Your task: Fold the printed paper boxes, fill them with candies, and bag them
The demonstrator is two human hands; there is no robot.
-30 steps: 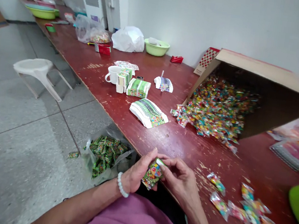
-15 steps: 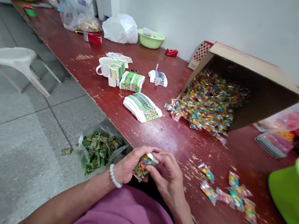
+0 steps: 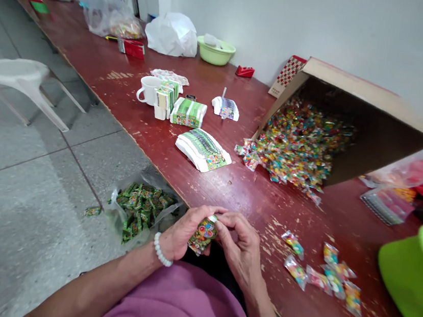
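Observation:
My left hand (image 3: 184, 232), with a pale bead bracelet at the wrist, is wrapped round a small printed candy box (image 3: 202, 234). At the top of that box, the thumb and fingers of my right hand (image 3: 238, 244) pinch its white end flap. Beyond my hands, a fanned stack of flat candy boxes (image 3: 204, 150) lies on the table. Lower left, a clear plastic bag (image 3: 112, 213) holds many green printed packets (image 3: 141, 209). Several wrapped candies (image 3: 331, 278) are scattered to the right of my right hand.
A tipped cardboard carton (image 3: 370, 90) spills wrapped candies onto the red table (image 3: 150, 156). Bundled boxes (image 3: 188, 113) stand beside a white mug (image 3: 148, 90). A green tub (image 3: 405, 275) is at the right edge, a white stool (image 3: 17, 75) on the floor at left.
The right thumb has moved up from the box's face to its white end flap, which now looks folded lower. The left hand keeps its hold. The view has shifted slightly.

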